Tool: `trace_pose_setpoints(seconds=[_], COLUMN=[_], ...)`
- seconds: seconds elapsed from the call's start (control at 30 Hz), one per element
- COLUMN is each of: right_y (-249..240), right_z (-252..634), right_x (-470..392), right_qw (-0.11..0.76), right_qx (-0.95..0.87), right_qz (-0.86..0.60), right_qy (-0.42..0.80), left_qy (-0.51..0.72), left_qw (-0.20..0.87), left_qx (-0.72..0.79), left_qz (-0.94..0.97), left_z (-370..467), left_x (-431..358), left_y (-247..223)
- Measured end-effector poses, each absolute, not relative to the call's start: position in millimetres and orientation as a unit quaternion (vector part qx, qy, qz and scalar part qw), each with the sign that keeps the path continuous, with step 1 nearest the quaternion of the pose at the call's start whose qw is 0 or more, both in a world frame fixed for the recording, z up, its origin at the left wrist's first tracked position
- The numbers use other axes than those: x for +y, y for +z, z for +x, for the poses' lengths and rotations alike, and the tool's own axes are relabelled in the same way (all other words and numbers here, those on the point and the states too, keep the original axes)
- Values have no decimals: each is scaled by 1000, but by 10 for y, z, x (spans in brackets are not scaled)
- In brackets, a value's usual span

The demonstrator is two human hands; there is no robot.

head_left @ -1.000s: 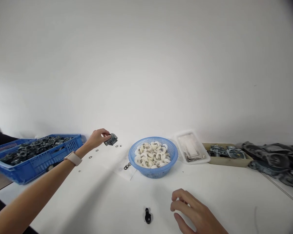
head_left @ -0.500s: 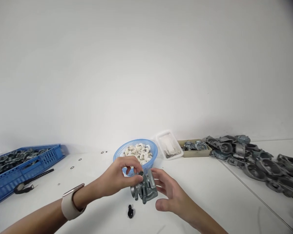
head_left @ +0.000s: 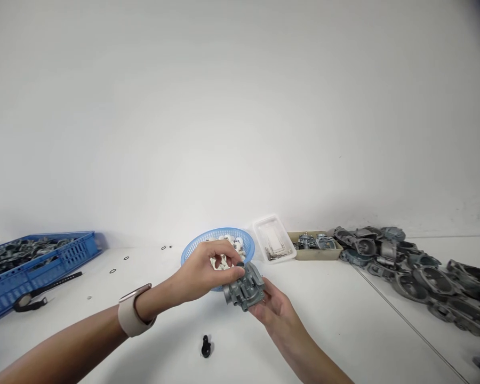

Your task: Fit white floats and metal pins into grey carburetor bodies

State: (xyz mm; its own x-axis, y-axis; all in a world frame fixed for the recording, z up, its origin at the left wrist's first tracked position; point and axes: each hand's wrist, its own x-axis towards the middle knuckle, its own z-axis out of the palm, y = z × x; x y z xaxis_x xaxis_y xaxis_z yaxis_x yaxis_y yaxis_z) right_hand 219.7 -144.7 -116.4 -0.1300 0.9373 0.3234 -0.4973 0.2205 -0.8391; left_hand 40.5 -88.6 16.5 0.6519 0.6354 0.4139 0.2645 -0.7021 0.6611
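A grey metal carburetor (head_left: 245, 288) is held above the table, its small spouts facing me. My left hand (head_left: 208, 269) pinches the round upper end of the carburetor with thumb and fingers. From the right and below, my right hand (head_left: 278, 306) grips the same carburetor, its thumb at the lower edge and its other fingers partly hidden behind. A small black part (head_left: 206, 346) with a ring-shaped end lies on the table below the hands. Just behind the left hand stands a blue basket (head_left: 246, 234) of white plastic pieces.
A white tray (head_left: 264, 226) holds thin metal pins. Beside it, a tan box (head_left: 320, 255) contains metal parts. Grey castings (head_left: 408, 285) are piled at right. At left are a blue crate (head_left: 44, 274) of parts, a black watch (head_left: 28, 304) and several small rings.
My right hand has closed on the carburetor, where before its fingers were spread around the side. Both hands and the carburetor have moved up and slightly right.
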Motion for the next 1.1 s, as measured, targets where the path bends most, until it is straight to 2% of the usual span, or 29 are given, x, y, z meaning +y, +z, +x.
trace_pose_setpoints(seconds=[0.23,0.5,0.67,0.8,0.97,1.03,1.1], right_y=[-1297,-1343,-1310,-1238,-1062,-922,-743], right_z=[2145,2291,2317,2364,2544,2637,2680], right_x=[-1432,-1305,-1299,-1307,-1375,-1393,-1380], right_qw=[668,677,688,682,614,538,406], right_qx=[-348,-333,-349,-415,-528,-611,-707], right_qz=[-210,-224,-282,-355,-455,-507,-541], right_qy=[623,617,570,487,371,284,204], left_qy=[342,391,406,401,424,446,467], left_qw=[270,280,286,297,275,251,225], left_qx=[248,233,249,264,276,279,278], left_qz=[865,845,831,825,818,812,809], left_z=[562,729,736,651,441,348,257], left_x=[-835,-798,-727,-678,-664,-659,-645], left_y=[140,71,-47,-165,-399,-542,-695])
